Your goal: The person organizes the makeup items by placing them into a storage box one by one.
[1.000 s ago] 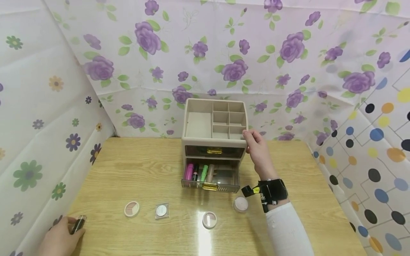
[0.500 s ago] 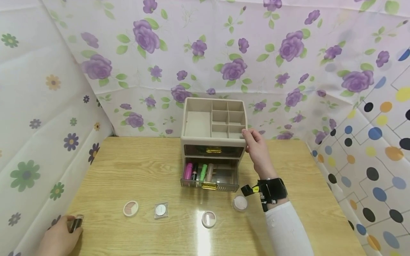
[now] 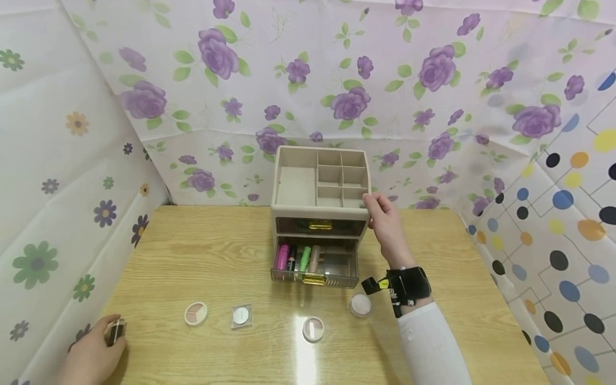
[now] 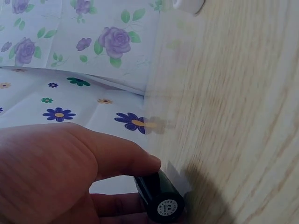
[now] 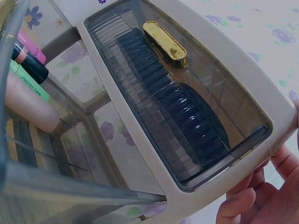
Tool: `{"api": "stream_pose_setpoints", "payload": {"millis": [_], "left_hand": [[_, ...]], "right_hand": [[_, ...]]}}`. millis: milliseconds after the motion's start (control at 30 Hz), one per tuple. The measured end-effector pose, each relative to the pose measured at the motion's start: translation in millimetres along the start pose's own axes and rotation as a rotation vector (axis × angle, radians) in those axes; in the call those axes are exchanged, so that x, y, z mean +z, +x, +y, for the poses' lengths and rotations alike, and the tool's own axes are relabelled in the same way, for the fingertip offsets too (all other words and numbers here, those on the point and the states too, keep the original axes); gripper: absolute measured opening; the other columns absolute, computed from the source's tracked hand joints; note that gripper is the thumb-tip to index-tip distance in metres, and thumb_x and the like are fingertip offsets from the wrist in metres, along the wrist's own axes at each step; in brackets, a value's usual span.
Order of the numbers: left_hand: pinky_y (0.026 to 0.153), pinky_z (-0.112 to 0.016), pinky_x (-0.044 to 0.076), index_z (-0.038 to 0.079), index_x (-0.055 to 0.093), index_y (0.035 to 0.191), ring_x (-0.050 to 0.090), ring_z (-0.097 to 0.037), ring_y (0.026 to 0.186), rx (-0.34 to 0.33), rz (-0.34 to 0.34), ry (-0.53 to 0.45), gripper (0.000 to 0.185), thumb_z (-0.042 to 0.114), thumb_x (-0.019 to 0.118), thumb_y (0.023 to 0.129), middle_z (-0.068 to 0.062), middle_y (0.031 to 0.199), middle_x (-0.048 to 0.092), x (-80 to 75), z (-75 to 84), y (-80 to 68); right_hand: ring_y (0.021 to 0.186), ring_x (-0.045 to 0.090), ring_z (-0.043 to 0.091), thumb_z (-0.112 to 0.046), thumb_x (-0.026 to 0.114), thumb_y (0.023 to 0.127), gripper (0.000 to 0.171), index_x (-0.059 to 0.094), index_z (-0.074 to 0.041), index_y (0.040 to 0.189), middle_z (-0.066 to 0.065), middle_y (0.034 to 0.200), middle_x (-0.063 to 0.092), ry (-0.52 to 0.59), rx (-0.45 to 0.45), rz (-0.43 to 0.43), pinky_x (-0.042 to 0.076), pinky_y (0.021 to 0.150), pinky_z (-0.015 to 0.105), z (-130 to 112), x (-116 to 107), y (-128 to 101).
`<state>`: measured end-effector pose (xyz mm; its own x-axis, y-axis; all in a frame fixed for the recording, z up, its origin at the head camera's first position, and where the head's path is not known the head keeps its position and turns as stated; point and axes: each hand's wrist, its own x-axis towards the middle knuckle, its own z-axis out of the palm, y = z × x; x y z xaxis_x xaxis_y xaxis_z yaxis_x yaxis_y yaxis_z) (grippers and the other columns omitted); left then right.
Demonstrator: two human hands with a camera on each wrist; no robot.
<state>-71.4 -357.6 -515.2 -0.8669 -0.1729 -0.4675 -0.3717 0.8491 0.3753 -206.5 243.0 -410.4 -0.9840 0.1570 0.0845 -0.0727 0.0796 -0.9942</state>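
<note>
At the table's left edge my left hand (image 3: 93, 350) pinches a dark lipstick (image 3: 115, 332) between thumb and fingers. Its round end with an "04" sticker faces the left wrist camera, close over the wood. My right hand (image 3: 387, 227) grips the right front edge of a beige cosmetics organizer (image 3: 321, 213), thumb on the top rim. The organizer's lower drawer (image 3: 334, 280) is pulled out. In it lie a pink tube (image 3: 282, 258), a black tube (image 3: 291, 259), a green tube (image 3: 305, 259) and a beige tube (image 3: 315, 259). The upper drawer (image 5: 224, 109) is closed, with a dark ridged object (image 5: 173, 100) behind its clear front.
On the wooden table (image 3: 207, 256) before the organizer lie a three-colour compact (image 3: 195, 314), a square clear case (image 3: 241, 316), a round compact (image 3: 313, 329) and a round jar (image 3: 360, 305). Flowered cloth (image 3: 212, 107) hangs behind, and dotted cloth (image 3: 558, 240) hangs to the right.
My left hand has risen slightly and turned the lipstick more upright. The right hand keeps its grip on the organizer. The head view has shifted a little.
</note>
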Motion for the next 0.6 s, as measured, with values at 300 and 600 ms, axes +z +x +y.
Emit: {"api": "stream_pose_setpoints", "payload": {"millis": [300, 600], "left_hand": [[0.069, -0.043, 0.049, -0.013, 0.034, 0.151, 0.064, -0.033, 0.085, 0.099, 0.063, -0.065, 0.065, 0.024, 0.059, 0.104, -0.026, 0.103, 0.066, 1.4, 8.2, -4.3], [0.068, -0.038, 0.050, -0.011, 0.036, 0.154, 0.068, -0.030, 0.089, 0.179, 0.106, -0.130, 0.067, 0.034, 0.057, 0.109, -0.015, 0.103, 0.071, -1.9, 43.8, -12.3]], "right_hand": [[0.093, 0.048, 0.020, -0.048, 0.060, 0.109, 0.037, 0.057, -0.012, 0.103, 0.002, 0.098, 0.050, 0.005, 0.002, 0.001, 0.036, 0.078, 0.034, 2, 0, 1], [0.091, 0.047, 0.020, -0.048, 0.060, 0.109, 0.041, 0.056, -0.008, 0.104, 0.002, 0.094, 0.049, 0.008, -0.012, 0.005, 0.037, 0.080, 0.040, 3, 1, 2]]}}
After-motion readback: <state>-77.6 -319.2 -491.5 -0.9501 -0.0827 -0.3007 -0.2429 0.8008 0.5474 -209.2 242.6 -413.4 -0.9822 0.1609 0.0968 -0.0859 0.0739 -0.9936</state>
